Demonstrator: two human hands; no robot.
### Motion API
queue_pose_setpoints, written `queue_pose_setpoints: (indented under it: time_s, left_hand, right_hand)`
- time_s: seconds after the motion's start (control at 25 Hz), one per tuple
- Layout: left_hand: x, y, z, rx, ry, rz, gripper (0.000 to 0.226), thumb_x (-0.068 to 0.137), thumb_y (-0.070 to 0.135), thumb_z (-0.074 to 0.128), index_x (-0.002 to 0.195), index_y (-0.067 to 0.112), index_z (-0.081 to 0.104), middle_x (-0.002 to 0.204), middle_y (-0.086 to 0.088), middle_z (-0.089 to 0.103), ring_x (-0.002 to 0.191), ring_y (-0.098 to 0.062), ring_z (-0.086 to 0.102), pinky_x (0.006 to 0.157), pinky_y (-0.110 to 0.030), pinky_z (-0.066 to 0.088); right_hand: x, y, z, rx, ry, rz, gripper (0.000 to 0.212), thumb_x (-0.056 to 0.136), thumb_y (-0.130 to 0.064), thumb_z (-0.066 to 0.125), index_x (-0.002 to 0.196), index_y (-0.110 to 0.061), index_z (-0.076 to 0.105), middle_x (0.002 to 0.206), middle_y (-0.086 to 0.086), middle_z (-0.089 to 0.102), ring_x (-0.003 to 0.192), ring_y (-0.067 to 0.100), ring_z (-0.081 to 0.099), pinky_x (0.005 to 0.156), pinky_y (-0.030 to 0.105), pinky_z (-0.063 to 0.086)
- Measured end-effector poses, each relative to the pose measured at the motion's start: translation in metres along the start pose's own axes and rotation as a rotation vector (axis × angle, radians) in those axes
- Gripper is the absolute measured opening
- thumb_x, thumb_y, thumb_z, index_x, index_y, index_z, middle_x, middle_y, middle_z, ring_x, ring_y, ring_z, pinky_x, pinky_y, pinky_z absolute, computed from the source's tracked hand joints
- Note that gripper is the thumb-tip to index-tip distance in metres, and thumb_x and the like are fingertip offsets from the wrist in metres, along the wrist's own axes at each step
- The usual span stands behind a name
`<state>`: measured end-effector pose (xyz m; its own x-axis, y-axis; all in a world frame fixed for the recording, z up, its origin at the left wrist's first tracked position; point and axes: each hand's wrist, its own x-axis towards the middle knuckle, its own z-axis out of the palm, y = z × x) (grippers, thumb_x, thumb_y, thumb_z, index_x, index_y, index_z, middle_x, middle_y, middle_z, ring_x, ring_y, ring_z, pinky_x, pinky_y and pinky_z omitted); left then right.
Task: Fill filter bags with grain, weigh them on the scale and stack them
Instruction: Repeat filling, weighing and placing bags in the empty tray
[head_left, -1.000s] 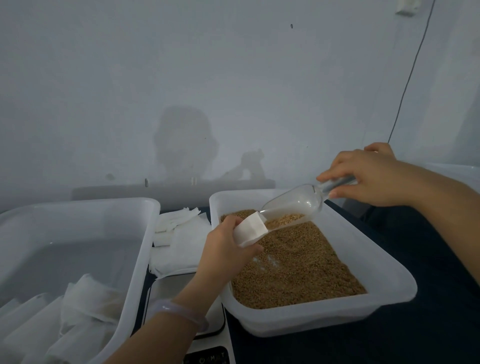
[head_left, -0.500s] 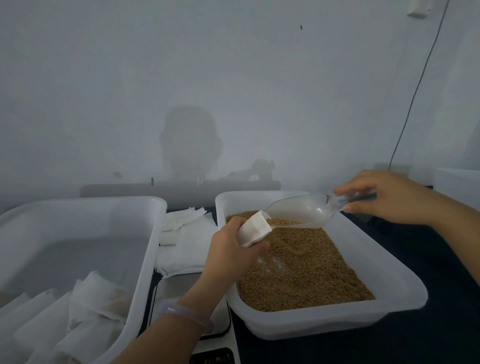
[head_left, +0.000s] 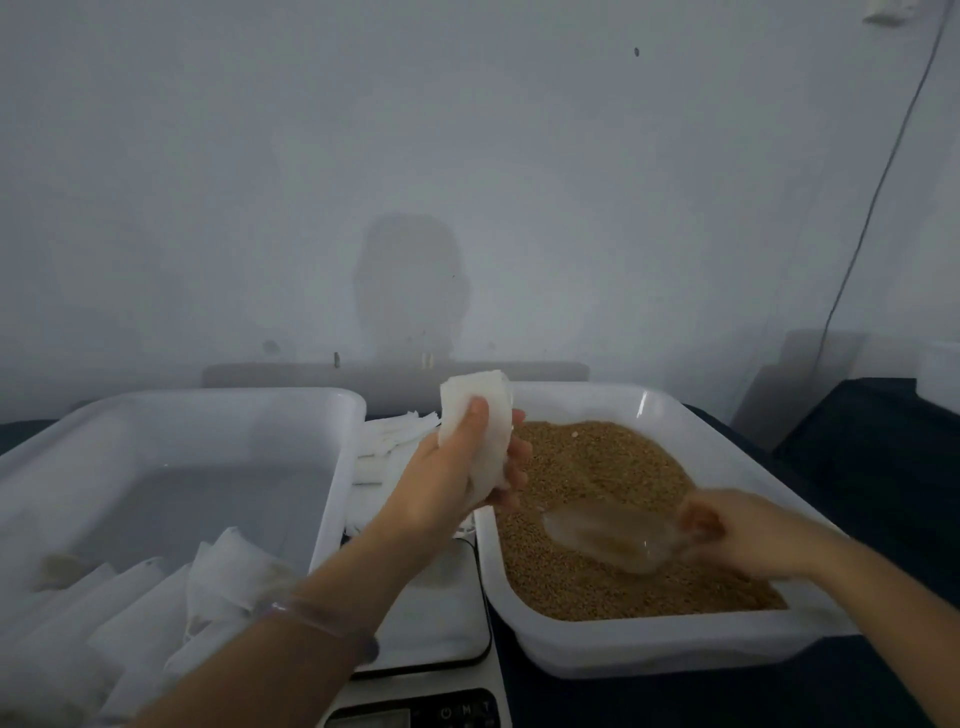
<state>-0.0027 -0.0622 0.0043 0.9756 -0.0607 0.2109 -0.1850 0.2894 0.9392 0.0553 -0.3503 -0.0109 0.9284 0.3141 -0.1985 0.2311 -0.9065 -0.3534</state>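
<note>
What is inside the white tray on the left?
White filter bags lie piled at the near end of the left tray. The left forearm covers its near right corner, so anything there is hidden.

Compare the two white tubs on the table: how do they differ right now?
The left tub holds white filter bags heaped at its near end, its far floor bare; the right tub is spread with brown grain. The right hand holds a clear scoop low over the grain in the right tub; the left tub has no tool in it. Both are white rectangular plastic tubs, either side of the scale.
</note>
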Motion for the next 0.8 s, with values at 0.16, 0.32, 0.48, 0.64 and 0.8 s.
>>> queue_pose_setpoints:
  time_s: [0.16, 0.32, 0.48, 0.64, 0.8]
  left_hand:
    - [-0.012, 0.03, -0.031, 0.211, -0.218, 0.0, 0.056, 0.084, 0.066, 0.032, 0.119, 0.033, 0.061, 0.123, 0.013, 0.064, 0.114, -0.006, 0.059, 0.086, -0.021, 0.051]
    - [-0.023, 0.04, -0.048, 0.336, -0.206, -0.127, 0.057, 0.083, 0.069, 0.033, 0.108, 0.03, 0.066, 0.113, 0.009, 0.069, 0.108, -0.009, 0.063, 0.096, -0.029, 0.049]
    - [-0.03, 0.043, -0.056, 0.456, -0.233, -0.004, 0.037, 0.086, 0.054, 0.04, 0.118, 0.04, 0.048, 0.114, 0.021, 0.061, 0.099, 0.009, 0.06, 0.081, -0.011, 0.049]
    - [-0.03, 0.035, -0.087, 0.981, -0.001, 0.064, 0.029, 0.064, 0.037, 0.085, 0.087, 0.03, 0.069, 0.082, 0.005, 0.07, 0.073, -0.005, 0.062, 0.07, -0.025, 0.051]
    - [-0.029, 0.015, -0.094, 1.221, -0.069, -0.051, 0.025, 0.071, 0.03, 0.079, 0.074, 0.008, 0.068, 0.07, -0.008, 0.065, 0.063, -0.013, 0.051, 0.06, -0.029, 0.04]
  right_hand:
    - [0.006, -0.037, 0.007, -0.023, 0.111, -0.048, 0.036, 0.076, -0.046, 0.072, 0.106, -0.037, 0.055, 0.116, -0.019, 0.053, 0.105, 0.001, 0.053, 0.09, 0.018, 0.042]
    - [-0.009, -0.137, 0.007, 0.729, 0.04, -0.483, 0.048, 0.06, -0.07, 0.071, 0.098, -0.042, 0.069, 0.105, -0.018, 0.069, 0.098, -0.002, 0.063, 0.082, 0.021, 0.051]
    - [0.007, -0.194, 0.037, 0.994, 0.069, -0.565, 0.014, 0.076, -0.022, 0.075, 0.09, -0.023, 0.071, 0.089, 0.0, 0.074, 0.086, 0.016, 0.07, 0.068, 0.025, 0.056]
    - [0.025, -0.191, 0.054, 0.659, 0.171, -0.578, 0.018, 0.079, -0.02, 0.075, 0.088, -0.032, 0.064, 0.082, -0.015, 0.072, 0.078, -0.001, 0.067, 0.063, 0.015, 0.049]
    - [0.038, -0.19, 0.064, 0.21, 0.161, -0.575, 0.031, 0.075, -0.032, 0.075, 0.063, -0.016, 0.052, 0.058, -0.009, 0.051, 0.051, 0.001, 0.042, 0.05, 0.018, 0.032]
